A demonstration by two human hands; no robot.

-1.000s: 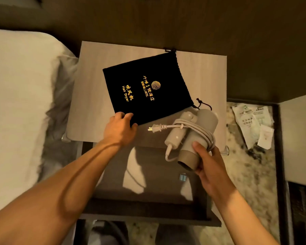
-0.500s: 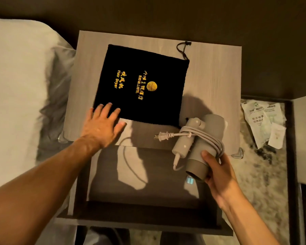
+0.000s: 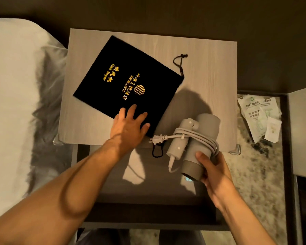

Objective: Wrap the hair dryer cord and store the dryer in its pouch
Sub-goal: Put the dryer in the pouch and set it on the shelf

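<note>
A black drawstring pouch (image 3: 125, 80) with gold lettering lies flat and turned at an angle on the nightstand (image 3: 207, 66). My left hand (image 3: 128, 123) rests palm down on the pouch's near corner, fingers spread. One drawstring loop (image 3: 179, 62) lies by the pouch's right corner, another loop (image 3: 157, 152) hangs over the nightstand's front edge. My right hand (image 3: 213, 167) grips the barrel of the grey hair dryer (image 3: 200, 138), whose handle is folded. Its cord (image 3: 196, 137) is wound around barrel and handle, and the plug (image 3: 156, 138) sticks out to the left.
An open drawer (image 3: 148, 195) juts out below the nightstand towards me. A white bed (image 3: 12, 103) runs along the left. Torn white packets (image 3: 260, 117) lie on the mottled floor at the right. A dark wall stands behind the nightstand.
The pouch has been rotated on the nightstand, its corner now pointing at me. My left hand slid right onto that corner. The dryer stays in my right hand.
</note>
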